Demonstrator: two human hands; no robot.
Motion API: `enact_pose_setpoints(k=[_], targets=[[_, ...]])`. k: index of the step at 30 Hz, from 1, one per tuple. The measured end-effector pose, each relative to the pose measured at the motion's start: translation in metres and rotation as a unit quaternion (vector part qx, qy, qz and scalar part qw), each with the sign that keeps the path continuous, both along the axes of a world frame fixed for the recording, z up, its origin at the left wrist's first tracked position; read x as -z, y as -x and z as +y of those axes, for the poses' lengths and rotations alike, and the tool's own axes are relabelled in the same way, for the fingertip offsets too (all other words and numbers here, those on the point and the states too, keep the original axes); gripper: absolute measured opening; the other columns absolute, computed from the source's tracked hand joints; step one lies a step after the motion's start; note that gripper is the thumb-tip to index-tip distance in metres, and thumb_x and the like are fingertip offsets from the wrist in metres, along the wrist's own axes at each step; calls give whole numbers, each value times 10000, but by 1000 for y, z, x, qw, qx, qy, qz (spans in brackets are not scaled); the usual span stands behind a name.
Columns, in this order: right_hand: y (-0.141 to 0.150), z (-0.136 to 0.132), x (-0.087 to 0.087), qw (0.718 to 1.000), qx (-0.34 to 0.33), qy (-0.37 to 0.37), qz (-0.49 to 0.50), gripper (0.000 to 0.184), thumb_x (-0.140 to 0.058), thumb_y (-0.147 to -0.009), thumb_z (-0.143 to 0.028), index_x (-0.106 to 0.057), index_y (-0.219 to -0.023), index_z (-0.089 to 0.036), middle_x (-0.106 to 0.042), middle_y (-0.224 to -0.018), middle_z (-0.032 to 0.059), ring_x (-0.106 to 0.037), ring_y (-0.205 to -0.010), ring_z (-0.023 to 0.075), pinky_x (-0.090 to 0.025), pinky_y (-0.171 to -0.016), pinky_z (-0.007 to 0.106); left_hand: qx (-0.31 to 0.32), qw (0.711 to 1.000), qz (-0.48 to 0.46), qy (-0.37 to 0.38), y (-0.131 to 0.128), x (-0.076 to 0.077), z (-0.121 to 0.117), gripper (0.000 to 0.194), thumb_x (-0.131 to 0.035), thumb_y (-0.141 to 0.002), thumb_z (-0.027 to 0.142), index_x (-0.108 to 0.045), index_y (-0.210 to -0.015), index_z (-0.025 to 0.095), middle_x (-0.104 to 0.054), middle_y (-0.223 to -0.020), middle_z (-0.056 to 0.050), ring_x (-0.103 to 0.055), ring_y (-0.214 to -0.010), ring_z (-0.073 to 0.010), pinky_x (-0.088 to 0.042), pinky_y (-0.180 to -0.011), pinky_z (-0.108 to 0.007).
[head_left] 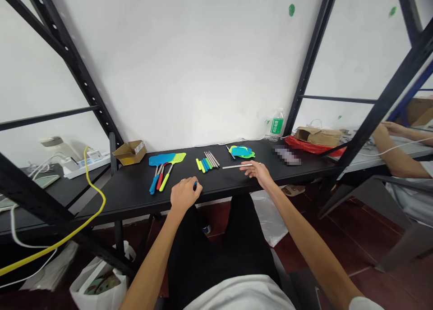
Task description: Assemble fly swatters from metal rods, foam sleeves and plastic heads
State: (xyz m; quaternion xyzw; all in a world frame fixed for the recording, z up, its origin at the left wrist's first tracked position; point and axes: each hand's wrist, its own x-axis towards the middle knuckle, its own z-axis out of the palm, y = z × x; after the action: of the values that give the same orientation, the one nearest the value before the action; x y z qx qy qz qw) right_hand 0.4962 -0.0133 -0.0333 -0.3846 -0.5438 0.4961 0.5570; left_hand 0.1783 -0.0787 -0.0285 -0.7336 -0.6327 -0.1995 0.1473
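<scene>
My left hand point(185, 193) is closed at the desk's front edge around a blue handle grip point(195, 185), of which only the dark end shows. Between the thumb and fingers of my right hand point(256, 171) lies a thin silver metal rod point(232, 166), pointing left just above the desk. Several short handle grips point(204, 165) in yellow, blue and green lie in a row at the middle. Beside them is a row of metal rods point(212, 160). Blue and yellow-green fly swatter heads point(241, 152) are piled farther right. Assembled fly swatters point(161, 171) with coloured handles lie on the left.
An open cardboard box point(130, 153) stands at the back left, near a power strip point(88, 163) and a yellow cable point(101, 202). A green-labelled bottle point(277, 125) is at the back right. Black shelf posts point(309, 57) flank the black desk point(125, 184). Another person's arm point(394, 152) is at far right.
</scene>
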Motion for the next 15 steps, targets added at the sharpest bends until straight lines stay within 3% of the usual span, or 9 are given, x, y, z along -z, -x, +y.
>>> enact_pose_setpoints(k=[7, 15], targets=[[4, 0, 0, 998, 27, -31, -44, 347, -687, -780, -508, -681, -890, -179, -739, -751, 52, -494, -526, 103, -357, -481, 220, 12, 1000, -1, -13, 2, 4, 2, 257, -391, -968, 316, -625, -898, 235, -696, -861, -37, -624, -876, -209, -315, -615, -278], [3, 0, 3, 996, -5, -38, -78, 289, -714, -769, -435, -644, -923, -201, -777, -941, 84, -552, -590, 125, -376, -512, 245, 26, 1000, -5, -4, 5, 4, 3, 263, -380, -991, 318, -627, -941, 241, -710, -902, -34, -628, -899, -218, -316, -622, -286]])
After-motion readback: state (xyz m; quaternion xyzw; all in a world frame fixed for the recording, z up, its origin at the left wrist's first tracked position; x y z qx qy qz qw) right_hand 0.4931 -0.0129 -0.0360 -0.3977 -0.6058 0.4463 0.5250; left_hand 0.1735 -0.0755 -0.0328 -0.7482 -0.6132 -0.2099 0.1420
